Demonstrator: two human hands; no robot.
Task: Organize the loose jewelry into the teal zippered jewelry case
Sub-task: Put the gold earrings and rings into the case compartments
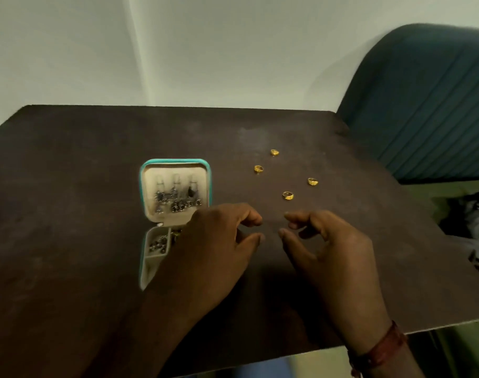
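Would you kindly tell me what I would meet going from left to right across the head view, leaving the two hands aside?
jewelry case -> left ring -> farthest ring -> nearest ring -> right ring -> chair

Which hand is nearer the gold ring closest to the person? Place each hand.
Right. The right hand reaches just short of the nearest gold ring; the left hand sits farther off, to its left.
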